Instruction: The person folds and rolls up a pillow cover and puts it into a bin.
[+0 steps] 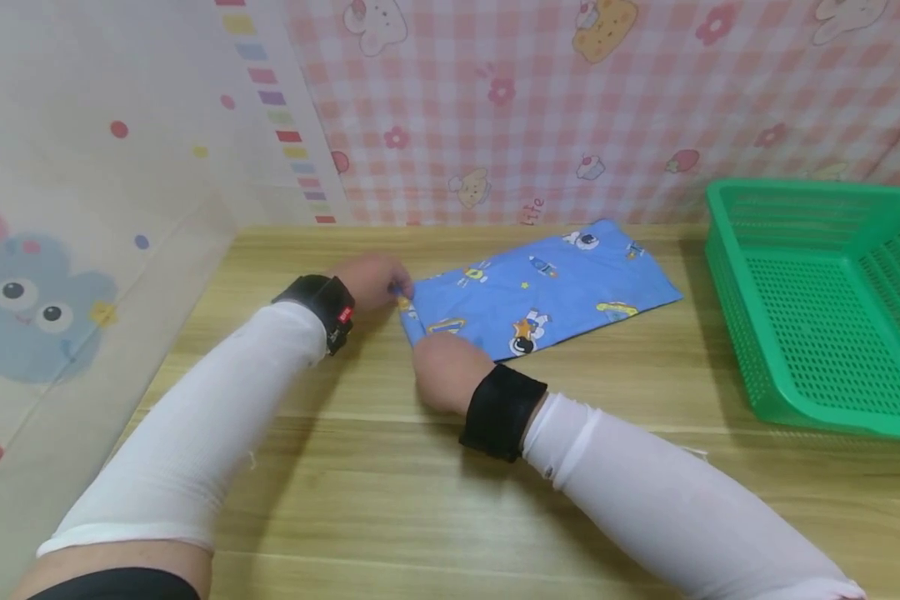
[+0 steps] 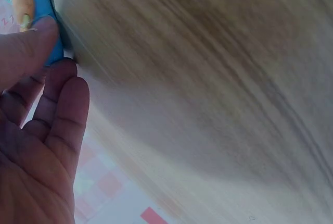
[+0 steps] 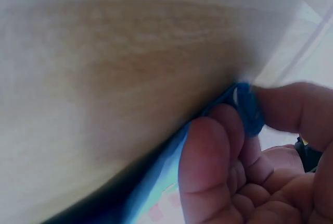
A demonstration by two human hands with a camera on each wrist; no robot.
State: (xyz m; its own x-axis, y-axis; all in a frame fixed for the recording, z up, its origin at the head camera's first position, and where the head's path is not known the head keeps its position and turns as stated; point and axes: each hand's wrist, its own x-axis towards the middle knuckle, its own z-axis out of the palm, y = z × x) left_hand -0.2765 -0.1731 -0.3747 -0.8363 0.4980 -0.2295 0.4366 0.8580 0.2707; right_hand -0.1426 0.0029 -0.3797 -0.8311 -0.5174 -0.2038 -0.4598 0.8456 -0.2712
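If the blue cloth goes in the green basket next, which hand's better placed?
Probably the right hand: it's closer to the green basket and pinches the blue cloth. The left hand pinches it too, but from farther away.

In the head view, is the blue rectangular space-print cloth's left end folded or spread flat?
Folded: a narrow strip of the cloth is turned up there, pinched by the left hand and right hand.

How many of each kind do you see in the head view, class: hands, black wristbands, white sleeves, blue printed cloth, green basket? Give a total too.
Hands: 2
Black wristbands: 2
White sleeves: 2
Blue printed cloth: 1
Green basket: 1
Total: 8
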